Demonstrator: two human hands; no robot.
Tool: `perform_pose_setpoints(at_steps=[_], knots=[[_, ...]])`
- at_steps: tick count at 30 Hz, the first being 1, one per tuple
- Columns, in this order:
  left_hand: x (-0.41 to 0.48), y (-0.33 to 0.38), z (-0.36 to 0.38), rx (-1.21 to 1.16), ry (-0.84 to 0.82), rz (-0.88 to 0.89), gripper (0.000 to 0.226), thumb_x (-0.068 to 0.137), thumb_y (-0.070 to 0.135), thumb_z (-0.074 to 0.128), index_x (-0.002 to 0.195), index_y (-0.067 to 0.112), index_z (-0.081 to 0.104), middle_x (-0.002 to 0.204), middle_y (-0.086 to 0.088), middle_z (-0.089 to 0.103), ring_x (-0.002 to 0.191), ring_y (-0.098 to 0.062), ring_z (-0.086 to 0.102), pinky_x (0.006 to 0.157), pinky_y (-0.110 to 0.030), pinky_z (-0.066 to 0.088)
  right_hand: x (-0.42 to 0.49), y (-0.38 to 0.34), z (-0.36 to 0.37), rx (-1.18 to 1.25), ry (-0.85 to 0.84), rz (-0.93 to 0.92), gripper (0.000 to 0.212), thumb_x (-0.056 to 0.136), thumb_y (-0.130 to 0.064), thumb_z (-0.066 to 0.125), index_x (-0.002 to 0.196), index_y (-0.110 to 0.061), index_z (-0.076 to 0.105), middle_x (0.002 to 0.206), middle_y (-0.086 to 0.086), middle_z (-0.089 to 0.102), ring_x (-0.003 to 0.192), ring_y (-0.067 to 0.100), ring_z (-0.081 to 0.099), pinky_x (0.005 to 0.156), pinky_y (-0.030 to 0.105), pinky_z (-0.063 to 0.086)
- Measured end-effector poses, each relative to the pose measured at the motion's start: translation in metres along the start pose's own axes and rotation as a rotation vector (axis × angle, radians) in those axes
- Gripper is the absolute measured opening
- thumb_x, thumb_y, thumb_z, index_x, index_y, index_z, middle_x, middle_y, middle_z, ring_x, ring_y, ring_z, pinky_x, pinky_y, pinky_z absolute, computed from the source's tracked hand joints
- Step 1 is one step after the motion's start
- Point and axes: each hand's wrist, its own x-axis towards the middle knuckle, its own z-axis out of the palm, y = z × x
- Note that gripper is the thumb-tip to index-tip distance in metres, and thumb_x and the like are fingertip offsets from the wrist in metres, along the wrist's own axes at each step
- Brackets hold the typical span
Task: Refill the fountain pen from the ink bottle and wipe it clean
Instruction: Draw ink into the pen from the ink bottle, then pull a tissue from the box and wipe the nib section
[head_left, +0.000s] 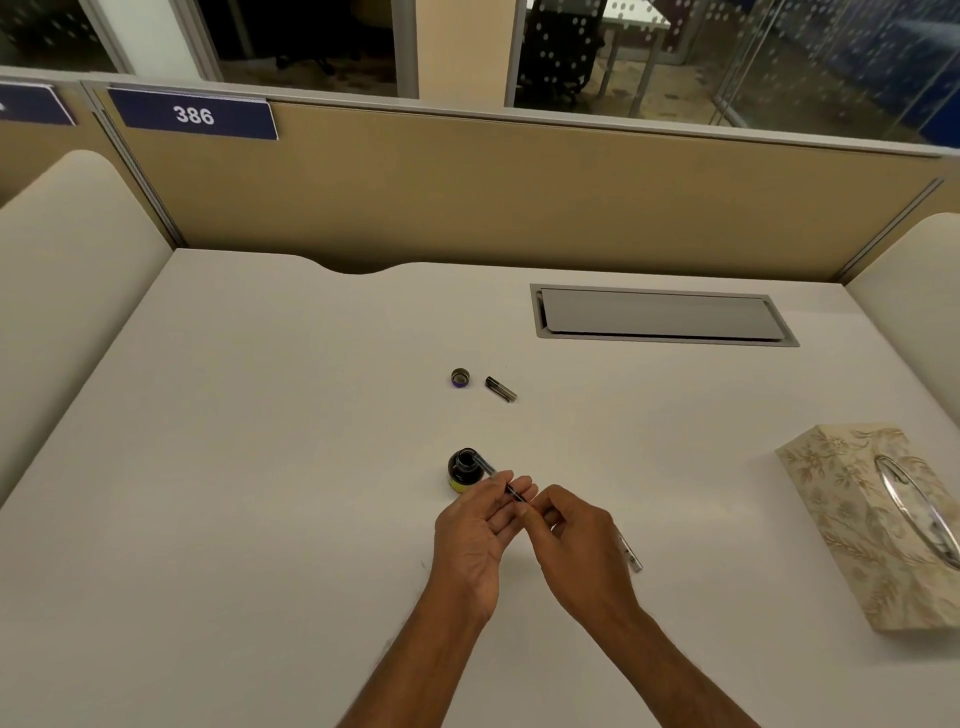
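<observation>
Bottle (462, 474) open, left hand (480, 527) and right hand (576, 538) pinching the pen (514, 492), tip dipped, so filling looks underway, wiping not yet done.

A white desk (260, 415) fills the lower part of the view. In its far right part a grey hatch (660, 314) is set into the top, with its flap closed. The far edge has a shallow notch (363, 267). Behind the desk stands a beige partition (519, 197), and a blue plate (193, 115) with the number 386 is fixed at its upper left. A cream side panel (62, 249) stands at the left and another (914, 260) at the right. Beyond the partition are glass walls (831, 62) and a dark chair (561, 47).
</observation>
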Motion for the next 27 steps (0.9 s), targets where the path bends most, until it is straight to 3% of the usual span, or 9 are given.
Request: perform_pose_setpoints(at_steps=[6,13,27], knots=[[-0.002,0.001,-0.006,0.095,0.024,0.063,0.024,0.092,0.01,0.068,0.114,0.002,0.072,0.105,-0.02,0.079,0.101,-0.031,0.076,0.098,-0.044,0.055,-0.009,0.009,0.01,0.114,-0.024,0.071,0.022,0.091,-0.04,0.064,0.073,-0.027,0.063,0.061,-0.009,0.063,0.056,0.008,0.056,0.059,0.036,0.052],[-0.008,0.008,-0.008,0.195,0.015,0.118,0.024,0.09,0.013,0.072,0.113,0.003,0.073,0.104,-0.02,0.079,0.098,-0.029,0.077,0.089,-0.038,0.058,-0.016,0.005,0.016,0.186,-0.032,0.096,0.024,0.09,-0.04,0.066,0.073,-0.023,0.064,0.064,0.001,0.067,0.06,0.016,0.06,0.062,0.038,0.054],[-0.039,0.024,-0.009,0.326,-0.057,0.16,0.023,0.09,0.013,0.071,0.11,0.003,0.074,0.104,-0.021,0.078,0.099,-0.031,0.077,0.092,-0.042,0.057,-0.037,-0.008,0.013,0.265,-0.014,0.091,0.023,0.089,-0.037,0.068,0.073,-0.02,0.066,0.067,0.004,0.069,0.064,0.019,0.065,0.066,0.039,0.055]])
